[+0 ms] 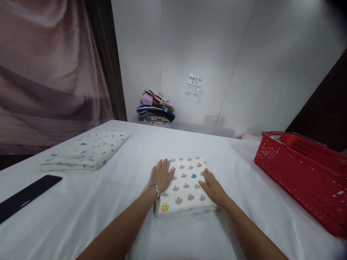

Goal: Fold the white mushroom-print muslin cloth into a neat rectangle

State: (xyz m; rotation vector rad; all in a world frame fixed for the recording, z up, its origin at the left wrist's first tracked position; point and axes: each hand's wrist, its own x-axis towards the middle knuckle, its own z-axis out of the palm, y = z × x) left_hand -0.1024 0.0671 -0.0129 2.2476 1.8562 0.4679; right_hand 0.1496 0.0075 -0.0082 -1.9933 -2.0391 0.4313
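Observation:
A folded white cloth (187, 187) printed with grey, yellow, blue and red mushroom shapes lies on the white-covered table (187, 234) in front of me. Over its left edge my left hand (162, 176) rests flat, fingers stretched out, with a bracelet (155, 187) at the wrist. My right hand (213, 187) lies along the cloth's right edge, also flat with the fingers extended. Neither hand grips the fabric.
Another folded cloth (86, 150) with small dark prints lies at the left, behind a long black flat object (27, 195). A red plastic basket (300, 177) stands at the right. Stacked fabrics (155, 108) sit beyond the far edge, near paper notes (193, 94) on the wall.

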